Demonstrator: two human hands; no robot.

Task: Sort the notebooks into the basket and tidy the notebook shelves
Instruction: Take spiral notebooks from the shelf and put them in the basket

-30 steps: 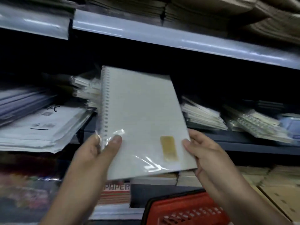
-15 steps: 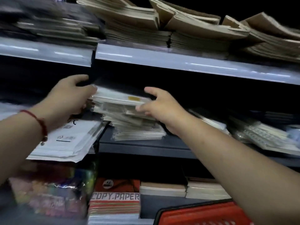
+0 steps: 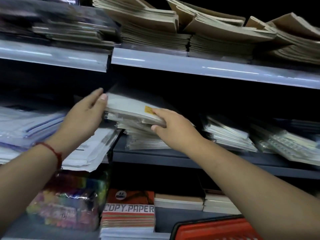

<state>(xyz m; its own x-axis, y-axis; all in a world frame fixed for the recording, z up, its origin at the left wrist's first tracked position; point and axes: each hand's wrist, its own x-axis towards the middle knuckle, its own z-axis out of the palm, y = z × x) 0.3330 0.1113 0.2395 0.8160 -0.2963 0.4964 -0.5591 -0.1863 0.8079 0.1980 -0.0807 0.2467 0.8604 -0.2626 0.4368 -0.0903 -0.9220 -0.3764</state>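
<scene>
- Fingers of left hand [image 3: 84, 116] straight, thumb up, flat against the left edge of the top wrapped notebook [image 3: 128, 109]; released, not curled round it.
- Right hand [image 3: 174, 128] pinches the same notebook's near right corner, index finger on top beside the yellow sticker [image 3: 149, 110], thumb underneath.
- Notebook lies tilted on top of the wrapped notebook stack [image 3: 140, 137], on the middle shelf [image 3: 155, 157].
- Red string bracelet [image 3: 55, 153] on left wrist.
- Left of the stack: white paper packs [image 3: 90, 149] overhanging the shelf edge, clear plastic sleeves [image 3: 26, 125] further left.
- Right of the stack: more wrapped spiral notebooks [image 3: 228, 135], then another wrapped pile [image 3: 285, 146].
- Above the stack: upper shelf with brown-cover exercise books [image 3: 216, 38] in messy piles.
- Below the stack: copy paper pack [image 3: 129, 213], colourful wrapped pack [image 3: 69, 203] to its left, small book piles [image 3: 178, 201] to its right.
- Red basket [image 3: 216, 229] at bottom, below and right of the stack, only its rim visible.
</scene>
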